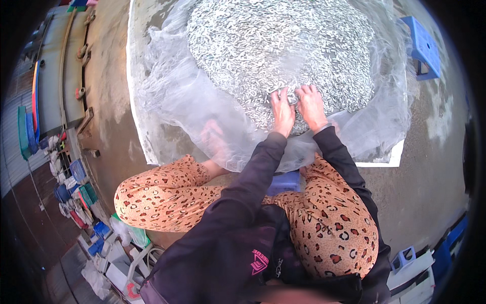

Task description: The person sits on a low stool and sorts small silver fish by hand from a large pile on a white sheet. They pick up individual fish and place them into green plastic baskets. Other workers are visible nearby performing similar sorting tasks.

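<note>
Floor: a grey-brown floor (pixel 425 152) is seen around the working place, with paler stains upon it.
Mat: a white-edged mat (pixel 397 155) is laid on the floor and is covered by a crumpled, translucent sheet (pixel 177 91).
Right side: a blue stool (pixel 425 48) is placed just beside the mat.
Left side: bags, baskets and a white plastic bag (pixel 96 278) are crowded along the edge of the room.
Pile: small silvery pieces (pixel 278 45) are spread widely on the sheet, in front of both hands.
Hands: the left hand (pixel 282 112) and the right hand (pixel 311 106) are held close together at the pile's near edge, fingers bent into it; whether any piece is grasped cannot be told.
</note>
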Demonstrator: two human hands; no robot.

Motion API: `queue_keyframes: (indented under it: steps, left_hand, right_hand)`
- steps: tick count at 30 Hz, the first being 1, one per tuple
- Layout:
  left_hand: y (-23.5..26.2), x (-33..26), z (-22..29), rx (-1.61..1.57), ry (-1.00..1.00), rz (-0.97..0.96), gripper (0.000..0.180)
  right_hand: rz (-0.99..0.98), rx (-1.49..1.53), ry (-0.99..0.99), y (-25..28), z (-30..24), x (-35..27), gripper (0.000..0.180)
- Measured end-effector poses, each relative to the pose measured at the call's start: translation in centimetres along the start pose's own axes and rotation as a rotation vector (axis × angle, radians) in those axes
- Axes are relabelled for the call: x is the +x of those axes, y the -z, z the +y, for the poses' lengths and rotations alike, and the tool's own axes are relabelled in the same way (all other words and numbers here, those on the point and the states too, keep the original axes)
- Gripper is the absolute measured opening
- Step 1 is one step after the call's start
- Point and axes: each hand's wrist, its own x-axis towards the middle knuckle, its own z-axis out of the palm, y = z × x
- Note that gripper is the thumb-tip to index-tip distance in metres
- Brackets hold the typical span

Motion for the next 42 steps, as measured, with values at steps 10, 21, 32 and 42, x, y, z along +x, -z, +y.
queue_keyframes:
  steps: [10,21,32,42]
  left_hand:
    - [6.4,6.9,7.5,-0.66,0.296,-0.966,0.041]
    - [8.8,8.4,3.4,-0.565,0.373,-0.888,0.029]
    - [7.8,6.3,1.0,-0.539,0.308,-0.691,0.025]
    - [8.3,6.4,2.0,-1.305,0.502,-0.75,0.032]
  right_hand:
    - [-0.02,1.134,-0.258,9.0,4.8,-2.0,0.019]
    - [0.0,1.355,-0.35,6.4,3.0,-2.5,0.016]
    - [0.051,0.533,-0.135,4.1,1.8,-3.0,0.033]
    - [0.264,0.807,-0.247,4.1,2.0,-2.9,0.012]
